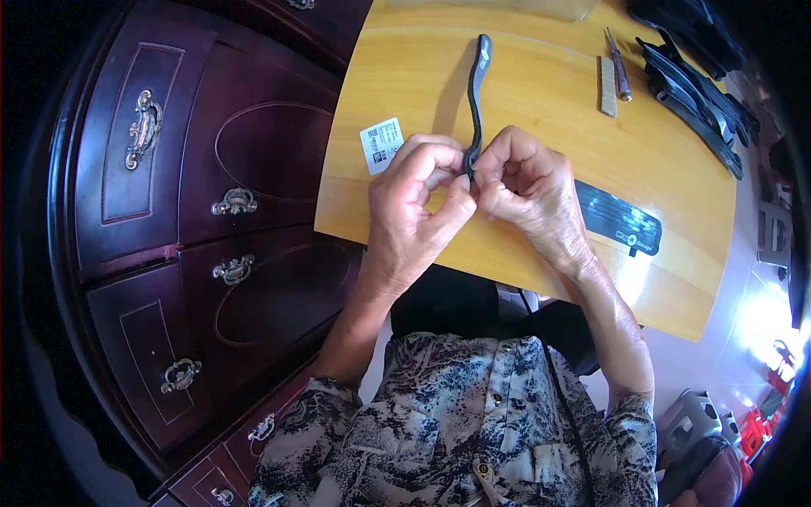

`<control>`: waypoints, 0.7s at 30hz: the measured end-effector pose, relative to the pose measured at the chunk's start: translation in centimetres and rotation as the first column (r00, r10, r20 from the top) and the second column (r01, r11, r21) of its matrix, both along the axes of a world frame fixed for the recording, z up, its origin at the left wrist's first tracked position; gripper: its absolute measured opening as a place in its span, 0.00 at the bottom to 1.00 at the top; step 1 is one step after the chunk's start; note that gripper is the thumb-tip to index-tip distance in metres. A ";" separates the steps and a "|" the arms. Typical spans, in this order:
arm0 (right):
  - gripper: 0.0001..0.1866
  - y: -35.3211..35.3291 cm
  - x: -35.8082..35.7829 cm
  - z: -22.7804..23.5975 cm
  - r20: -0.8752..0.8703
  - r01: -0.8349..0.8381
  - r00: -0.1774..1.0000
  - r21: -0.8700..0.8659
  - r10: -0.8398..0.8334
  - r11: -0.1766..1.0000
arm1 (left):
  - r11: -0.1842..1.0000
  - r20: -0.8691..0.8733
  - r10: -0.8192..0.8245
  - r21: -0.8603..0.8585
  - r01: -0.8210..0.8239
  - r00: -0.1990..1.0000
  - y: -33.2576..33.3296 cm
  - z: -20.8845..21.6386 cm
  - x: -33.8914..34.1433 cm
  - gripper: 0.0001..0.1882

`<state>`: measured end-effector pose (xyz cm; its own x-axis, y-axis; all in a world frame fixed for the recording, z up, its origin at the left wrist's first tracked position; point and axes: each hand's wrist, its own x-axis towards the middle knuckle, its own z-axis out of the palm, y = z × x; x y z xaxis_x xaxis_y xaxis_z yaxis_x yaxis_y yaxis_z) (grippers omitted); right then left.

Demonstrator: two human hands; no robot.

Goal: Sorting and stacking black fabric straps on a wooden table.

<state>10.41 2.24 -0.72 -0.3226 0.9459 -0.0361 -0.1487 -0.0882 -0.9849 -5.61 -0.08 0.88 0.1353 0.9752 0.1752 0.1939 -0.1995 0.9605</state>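
Observation:
A narrow black strap [476, 101] stands out from my fingers toward the far side of the table, slightly curved, with a pale mark near its rounded far end. My left hand [414, 198] pinches its near end between thumb and fingers. Close against it, my right hand [532, 190] is closed on the same end, fingertips pressed together. What lies right between the fingertips is mostly hidden. A small white printed label [380, 145] lies on the table just left of my left hand. Partly behind my right wrist lies a flat black strip with pale lettering [621, 221].
The yellow wooden table [541, 59] holds a slim pointed tool [619, 68], a tan flat strip [606, 86] and bundled black straps [697, 101] at the far right. A dark red wooden cabinet [198, 160] with metal handles stands close on the left. Stools [693, 418] are at the lower right.

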 end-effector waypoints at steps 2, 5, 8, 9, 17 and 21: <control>0.06 -0.1 0.0 0.0 0.051 -0.004 0.999 0.010 0.004 1.000 | 1.000 -0.027 0.024 -0.018 -0.024 0.999 -0.1 -0.3 0.0 0.09; 0.05 -0.1 0.0 0.1 0.033 0.008 0.999 -0.026 -0.007 1.000 | 0.999 -0.019 0.037 -0.005 -0.037 0.999 -0.1 -0.3 0.2 0.09; 0.05 -0.1 0.0 0.3 -0.046 0.018 0.999 -0.057 -0.021 0.998 | 0.999 0.034 0.040 0.010 -0.041 0.999 0.1 0.2 0.1 0.08; 0.05 -0.1 -0.1 0.6 -0.047 0.017 0.999 -0.056 -0.019 0.998 | 0.999 0.033 0.041 0.011 -0.042 0.999 0.1 0.1 -0.1 0.08; 0.05 0.0 -0.1 0.7 0.065 0.041 0.997 0.025 -0.042 0.999 | 0.990 -0.131 0.002 0.137 0.016 0.991 0.6 -0.1 -0.2 0.04; 0.06 0.1 -0.2 0.5 0.153 0.065 0.986 0.050 -0.072 0.997 | 0.987 -0.198 0.042 0.157 -0.010 0.979 0.6 -0.3 0.1 0.03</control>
